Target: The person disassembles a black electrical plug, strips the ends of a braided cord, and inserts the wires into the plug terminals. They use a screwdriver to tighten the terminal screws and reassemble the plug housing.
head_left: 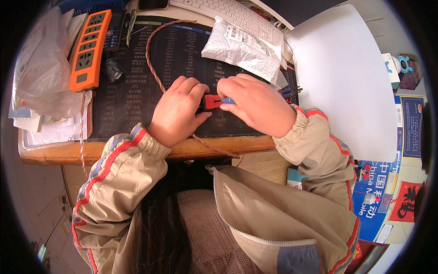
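A small red block with a dark side (211, 102) is between my two hands, over the dark desk mat. My left hand (180, 107) closes on it from the left, fingers bent and thumb below. In my right hand (255, 102) is a blue-handled tool (226, 100), pinched between thumb and fingers; a thin dark line runs from it across the red face. The tool's kind is mostly hidden by the fingers. A brown-and-white twisted wire (149, 50) curves down the mat to behind my left hand, and a similar length emerges below, over the desk edge.
An orange power strip (91, 50) lies at the left beside clear plastic bags (41, 68). Farther back are a white keyboard (228, 13) and a white mailing bag (244, 48). Several thin dark prongs (292, 91) lie right of my right hand. A white panel (346, 82) stands at the right.
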